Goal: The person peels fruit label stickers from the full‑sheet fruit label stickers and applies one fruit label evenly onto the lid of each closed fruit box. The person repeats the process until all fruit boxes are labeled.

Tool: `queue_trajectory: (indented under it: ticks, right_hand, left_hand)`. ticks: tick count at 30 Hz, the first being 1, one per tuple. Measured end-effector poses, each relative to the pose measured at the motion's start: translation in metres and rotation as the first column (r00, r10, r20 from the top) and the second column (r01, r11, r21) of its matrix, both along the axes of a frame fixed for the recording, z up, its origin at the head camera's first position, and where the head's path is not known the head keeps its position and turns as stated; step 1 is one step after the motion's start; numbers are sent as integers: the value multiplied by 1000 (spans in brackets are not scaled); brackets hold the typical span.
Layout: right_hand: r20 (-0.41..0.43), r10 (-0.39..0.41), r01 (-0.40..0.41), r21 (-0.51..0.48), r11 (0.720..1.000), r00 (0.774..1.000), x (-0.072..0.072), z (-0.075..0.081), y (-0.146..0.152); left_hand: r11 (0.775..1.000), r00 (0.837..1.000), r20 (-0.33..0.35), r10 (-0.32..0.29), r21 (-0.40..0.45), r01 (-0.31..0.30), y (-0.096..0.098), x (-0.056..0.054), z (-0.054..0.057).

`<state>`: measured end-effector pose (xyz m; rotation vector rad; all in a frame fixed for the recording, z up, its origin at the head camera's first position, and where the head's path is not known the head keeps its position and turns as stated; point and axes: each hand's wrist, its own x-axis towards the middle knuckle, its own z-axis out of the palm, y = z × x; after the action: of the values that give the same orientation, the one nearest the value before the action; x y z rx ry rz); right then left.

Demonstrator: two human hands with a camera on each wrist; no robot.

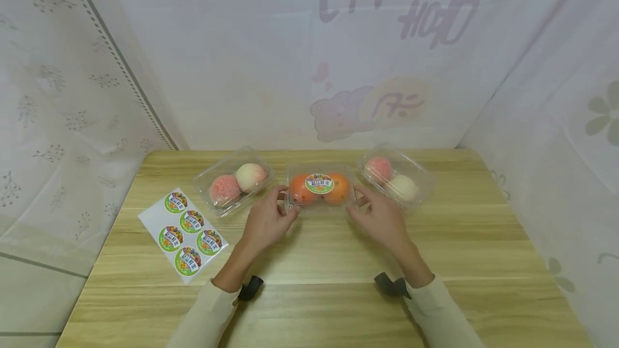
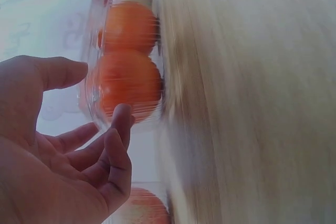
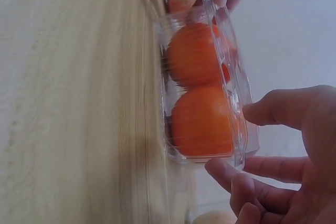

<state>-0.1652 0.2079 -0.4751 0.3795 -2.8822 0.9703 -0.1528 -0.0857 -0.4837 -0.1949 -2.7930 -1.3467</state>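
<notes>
A: where's that clear rectangular plastic clamshell box point(image 1: 321, 184) of two round orange fruits point(image 1: 297, 188)?
B: middle of the pale wood-grain table point(image 1: 314, 305), left grip point(image 1: 268, 219) and right grip point(image 1: 380, 217) pinching its ends. Probably lightish, flexy, slick; hold the corners

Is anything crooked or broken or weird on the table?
Nothing looks spilled or broken. The sticker sheet lies crooked, with one bare spot near its left corner. The left box and right box sit slanted, while the middle box looks straight.
</notes>
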Motion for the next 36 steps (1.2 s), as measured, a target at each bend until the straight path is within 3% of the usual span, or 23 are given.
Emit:
queue_trajectory:
  ticks: [9,15,17,25,30,33,36]
  right_hand:
    - [20,-73,73,-2,997,997,-16,-4,-8]
    - [9,-84,84,-23,996,996,-25,-6,-12]
    - [8,-92,92,-24,995,996,-28,-7,-13]
    - [-27,-124,123,-41,992,992,-44,-18,-15]
    - [-73,-122,120,-32,992,990,-57,-32,-12]
    - [-72,-131,129,-32,991,989,-61,-37,-12]
    - [-50,-150,148,-39,988,987,-63,-36,-15]
  left_hand:
    - [999,999,-18,26,34,-26,4,-15,-8]
    - [997,996,-77,42,71,-37,4,-33,-37]
    - [996,995,-87,49,72,-43,5,-37,-41]
    - [996,994,-89,67,73,-60,11,-50,-47]
    - [996,992,-110,54,80,-46,16,-52,-44]
    - [997,990,-132,53,65,-44,19,-55,-48]
    - [998,988,-147,51,46,-45,21,-55,-45]
